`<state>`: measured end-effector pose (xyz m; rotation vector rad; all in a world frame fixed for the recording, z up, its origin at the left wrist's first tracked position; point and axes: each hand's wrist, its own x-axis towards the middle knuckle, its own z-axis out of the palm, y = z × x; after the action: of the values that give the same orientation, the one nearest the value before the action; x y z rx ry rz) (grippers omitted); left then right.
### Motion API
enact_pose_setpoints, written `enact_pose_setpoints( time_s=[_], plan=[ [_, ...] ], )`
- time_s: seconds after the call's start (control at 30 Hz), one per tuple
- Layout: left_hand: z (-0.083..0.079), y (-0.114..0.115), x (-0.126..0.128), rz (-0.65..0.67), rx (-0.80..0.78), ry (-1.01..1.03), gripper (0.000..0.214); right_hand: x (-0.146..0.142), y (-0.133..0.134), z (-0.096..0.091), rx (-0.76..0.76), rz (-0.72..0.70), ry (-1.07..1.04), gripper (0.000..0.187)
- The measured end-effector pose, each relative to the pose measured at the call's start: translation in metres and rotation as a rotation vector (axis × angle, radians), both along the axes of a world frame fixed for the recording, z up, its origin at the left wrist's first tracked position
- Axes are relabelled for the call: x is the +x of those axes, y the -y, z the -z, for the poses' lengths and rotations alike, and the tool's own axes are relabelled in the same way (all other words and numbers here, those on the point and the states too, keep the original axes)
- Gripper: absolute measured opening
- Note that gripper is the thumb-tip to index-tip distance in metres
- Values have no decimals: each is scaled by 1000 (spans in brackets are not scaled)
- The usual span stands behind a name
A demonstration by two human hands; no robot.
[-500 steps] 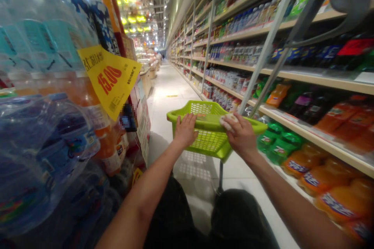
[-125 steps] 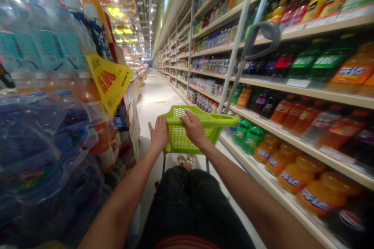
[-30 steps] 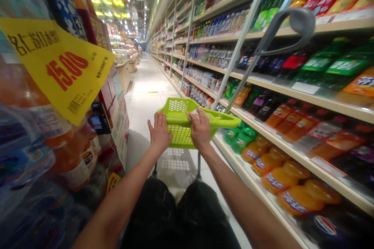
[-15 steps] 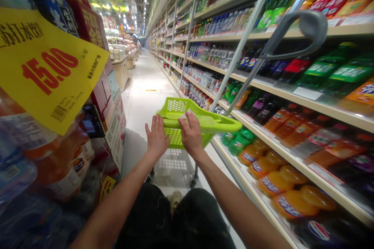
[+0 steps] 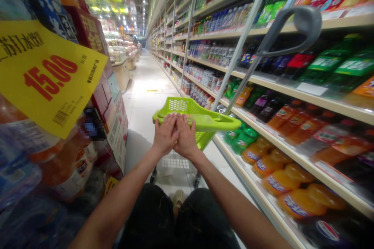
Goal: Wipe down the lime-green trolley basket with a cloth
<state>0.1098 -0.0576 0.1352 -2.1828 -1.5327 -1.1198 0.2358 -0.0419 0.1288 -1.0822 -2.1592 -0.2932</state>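
Note:
Ahead of me at waist height is a lime-green plastic shopping cart (image 5: 217,124) with a perforated basket, its near rim crossing under my fingers. My left hand (image 5: 166,135) lies over that rim with its fingers bent across it. Right beside it, touching it, my right hand (image 5: 185,136) curls over the same rim. The thumbs meet between the two hands. What is inside the basket is mostly hidden. Below, the cart's shadow and wheels show on the floor.
To the right rise long shelves of drinks, with orange soda bottles (image 5: 298,202) low down. A grey handle on a metal ladder-like frame (image 5: 306,27) leans there. At left, a yellow price sign (image 5: 52,78) hangs before stacked bottles and boxes. A tiled aisle (image 5: 143,81) runs ahead.
My hands, apart on the rim before, have come together at its middle; the left moved right and the right moved slightly left. The shelves and price sign have shifted slightly in view.

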Motion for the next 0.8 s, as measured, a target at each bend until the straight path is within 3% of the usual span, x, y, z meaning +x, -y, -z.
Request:
enact_pose_setpoints(
  time_s=[0.17,0.3,0.47,0.6,0.67,0.8],
  plan=[
    [-1,-9,16,-140,-48,-56,53,34,-4,5,54,145,-82,61],
    [-2,-19,21,-210,-49,-100,41,39,-19,13,44,222,-82,45],
    [4,-26,-3,-183,-14,-116,33,41,-26,19,102,156,-102,42],
    [9,-24,-21,-240,25,-58,34,46,-27,22,117,121,-113,43],
    [10,-22,-18,-227,30,-59,34,48,-27,24,140,126,-141,43],
    [7,-18,8,-66,21,-136,37,49,-28,29,187,132,-186,42]
  ],
)
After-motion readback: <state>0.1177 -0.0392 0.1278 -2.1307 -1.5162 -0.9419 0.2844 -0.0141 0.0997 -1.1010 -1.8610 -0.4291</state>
